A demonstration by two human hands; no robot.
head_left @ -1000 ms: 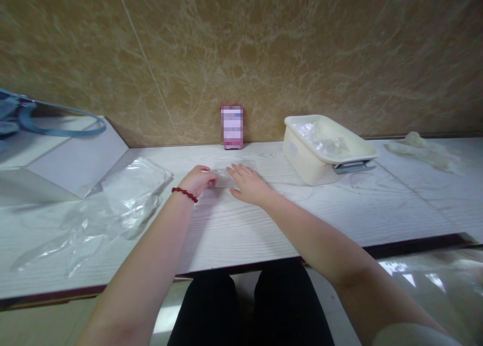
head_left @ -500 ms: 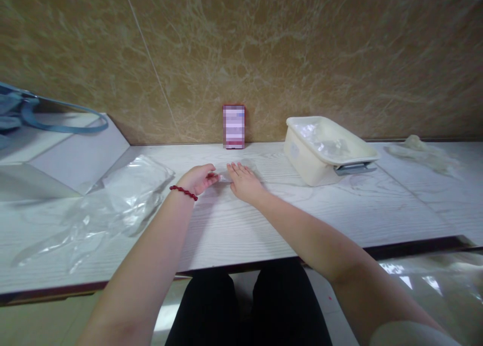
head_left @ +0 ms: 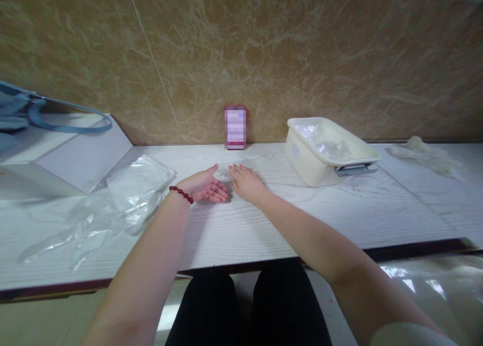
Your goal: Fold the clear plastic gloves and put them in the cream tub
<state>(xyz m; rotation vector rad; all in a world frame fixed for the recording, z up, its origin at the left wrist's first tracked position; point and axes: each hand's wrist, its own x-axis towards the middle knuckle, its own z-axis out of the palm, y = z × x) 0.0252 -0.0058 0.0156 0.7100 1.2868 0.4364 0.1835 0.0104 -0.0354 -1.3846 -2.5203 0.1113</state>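
Under my right hand (head_left: 247, 181) lies a small clear plastic bag (head_left: 225, 175) on the white wood-grain counter (head_left: 241, 230). That hand is flat, palm down, with its fingers stretched across the plastic. My left hand (head_left: 208, 186), with a red bead bracelet at the wrist, is just left of the bag. Its palm is turned sideways, its thumb points up, and its fingers are apart with nothing in them. Part of the bag is hidden by my right hand.
Clear plastic bags (head_left: 132, 195) lie in a heap at left, beside a white box (head_left: 83, 155) with a blue strap (head_left: 71, 128). A phone (head_left: 235, 127) leans on the marbled wall. At right stand a cream bin (head_left: 313, 165) holding clear plastic and a crumpled bag (head_left: 424, 155).
My left hand has let go of the bag's left edge and opened, its fingers spreading toward the right and slightly nearer me. The right hand stays on the plastic.
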